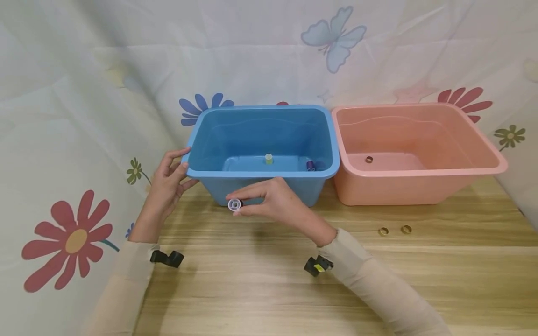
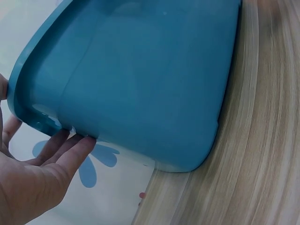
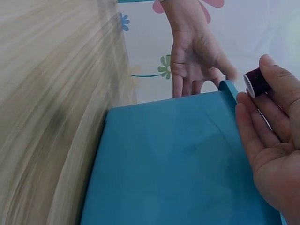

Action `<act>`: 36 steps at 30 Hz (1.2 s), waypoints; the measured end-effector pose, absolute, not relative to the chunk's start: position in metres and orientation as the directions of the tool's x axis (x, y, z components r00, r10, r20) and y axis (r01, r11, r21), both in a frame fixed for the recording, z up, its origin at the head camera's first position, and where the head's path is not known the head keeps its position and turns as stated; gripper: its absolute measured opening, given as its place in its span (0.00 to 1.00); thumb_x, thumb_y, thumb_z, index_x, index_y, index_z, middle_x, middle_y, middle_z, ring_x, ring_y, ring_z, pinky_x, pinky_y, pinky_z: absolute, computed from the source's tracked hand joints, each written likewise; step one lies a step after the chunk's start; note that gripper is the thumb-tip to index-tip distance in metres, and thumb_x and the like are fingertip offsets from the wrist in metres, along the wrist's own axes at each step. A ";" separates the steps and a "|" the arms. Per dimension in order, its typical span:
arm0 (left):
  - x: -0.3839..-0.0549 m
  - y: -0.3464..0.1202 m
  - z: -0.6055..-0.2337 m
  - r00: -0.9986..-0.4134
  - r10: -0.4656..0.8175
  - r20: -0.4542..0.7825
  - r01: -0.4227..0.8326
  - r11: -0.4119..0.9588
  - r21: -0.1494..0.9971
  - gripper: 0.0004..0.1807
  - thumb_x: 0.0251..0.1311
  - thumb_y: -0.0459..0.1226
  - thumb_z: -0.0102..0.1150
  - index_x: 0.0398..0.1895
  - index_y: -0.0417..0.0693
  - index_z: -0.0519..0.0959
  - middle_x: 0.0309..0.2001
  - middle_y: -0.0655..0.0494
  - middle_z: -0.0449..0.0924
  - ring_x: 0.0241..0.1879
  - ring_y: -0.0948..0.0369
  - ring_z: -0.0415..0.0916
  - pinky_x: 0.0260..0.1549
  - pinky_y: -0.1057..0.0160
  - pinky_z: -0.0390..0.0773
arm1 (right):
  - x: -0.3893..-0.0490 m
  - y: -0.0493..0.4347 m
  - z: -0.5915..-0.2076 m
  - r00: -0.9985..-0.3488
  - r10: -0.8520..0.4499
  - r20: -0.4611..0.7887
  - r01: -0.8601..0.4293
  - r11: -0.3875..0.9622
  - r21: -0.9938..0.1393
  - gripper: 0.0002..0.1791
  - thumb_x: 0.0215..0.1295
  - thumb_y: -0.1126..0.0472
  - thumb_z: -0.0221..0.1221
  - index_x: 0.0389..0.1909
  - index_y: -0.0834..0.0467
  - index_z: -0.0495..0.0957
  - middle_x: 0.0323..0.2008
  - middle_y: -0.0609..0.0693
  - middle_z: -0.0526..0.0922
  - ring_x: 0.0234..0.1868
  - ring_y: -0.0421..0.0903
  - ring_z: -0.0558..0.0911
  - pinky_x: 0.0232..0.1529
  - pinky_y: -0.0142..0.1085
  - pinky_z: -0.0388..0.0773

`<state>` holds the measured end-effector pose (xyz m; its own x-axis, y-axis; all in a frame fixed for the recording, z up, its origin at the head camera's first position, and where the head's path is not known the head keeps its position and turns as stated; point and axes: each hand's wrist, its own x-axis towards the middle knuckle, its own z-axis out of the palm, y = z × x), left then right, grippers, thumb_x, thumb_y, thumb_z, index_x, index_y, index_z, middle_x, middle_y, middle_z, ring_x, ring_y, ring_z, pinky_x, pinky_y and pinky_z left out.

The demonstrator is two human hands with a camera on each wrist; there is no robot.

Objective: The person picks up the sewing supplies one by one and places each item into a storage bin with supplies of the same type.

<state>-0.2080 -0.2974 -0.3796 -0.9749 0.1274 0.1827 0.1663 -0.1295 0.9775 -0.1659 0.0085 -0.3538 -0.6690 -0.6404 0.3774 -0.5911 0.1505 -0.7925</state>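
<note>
My right hand (image 1: 277, 198) pinches a dark maroon thread spool (image 3: 256, 83) between thumb and fingers, in front of the blue bin (image 1: 262, 174). In the head view the spool's white end faces the camera. My left hand (image 1: 166, 179) grips the blue bin at its left corner, thumb near the rim and several fingers (image 2: 77, 152) under the lip. On the bin's floor stand a pale yellow-green spool (image 1: 269, 159) and, toward the right, a purple spool (image 1: 310, 165).
A pink bin (image 1: 420, 173) stands right beside the blue one, with a gold ring (image 1: 369, 159) inside. Two more gold rings, a left one (image 1: 384, 231) and a right one (image 1: 406, 229), lie on the wooden table (image 1: 252, 289) before it. A printed curtain (image 1: 260, 51) hangs behind.
</note>
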 end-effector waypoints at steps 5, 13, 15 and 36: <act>-0.207 -0.298 -0.380 -0.975 0.127 0.183 0.167 -0.127 0.978 0.25 0.76 0.38 0.54 0.73 0.49 0.67 0.64 0.43 0.66 0.58 0.52 0.78 0.49 0.60 0.84 | -0.166 0.009 -0.350 -0.688 -0.616 0.384 -0.602 0.188 -0.776 0.19 0.58 0.57 0.74 0.52 0.49 0.88 0.45 0.39 0.89 0.46 0.28 0.84 0.36 0.31 0.80; -0.207 -0.297 -0.380 -0.978 0.119 0.172 0.158 -0.121 0.980 0.25 0.76 0.40 0.54 0.73 0.50 0.66 0.64 0.44 0.66 0.59 0.53 0.77 0.49 0.60 0.84 | -0.169 0.010 -0.342 -0.670 -0.613 0.420 -0.636 0.182 -0.750 0.20 0.57 0.59 0.75 0.51 0.52 0.88 0.43 0.41 0.90 0.39 0.30 0.84 0.32 0.30 0.77; -0.206 -0.296 -0.379 -0.980 0.111 0.164 0.151 -0.118 0.981 0.25 0.76 0.40 0.54 0.73 0.51 0.67 0.64 0.44 0.66 0.59 0.53 0.76 0.49 0.59 0.84 | -0.170 0.010 -0.339 -0.658 -0.617 0.431 -0.654 0.185 -0.734 0.20 0.57 0.59 0.75 0.52 0.52 0.88 0.43 0.42 0.90 0.39 0.29 0.85 0.31 0.29 0.77; -0.199 -0.286 -0.374 -0.988 0.057 0.147 0.142 -0.081 0.987 0.25 0.75 0.41 0.55 0.72 0.51 0.68 0.67 0.41 0.64 0.57 0.54 0.78 0.49 0.56 0.84 | -0.186 0.010 -0.295 -0.576 -0.657 0.487 -0.733 0.151 -0.663 0.19 0.58 0.58 0.74 0.51 0.57 0.88 0.41 0.46 0.90 0.42 0.30 0.86 0.40 0.28 0.84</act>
<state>-0.1990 -0.2862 -0.3742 -0.9875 0.0566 0.1470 0.1423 -0.0808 0.9865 -0.1858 0.0104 -0.2949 -0.5760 -0.6566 0.4870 -0.7332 0.1514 -0.6630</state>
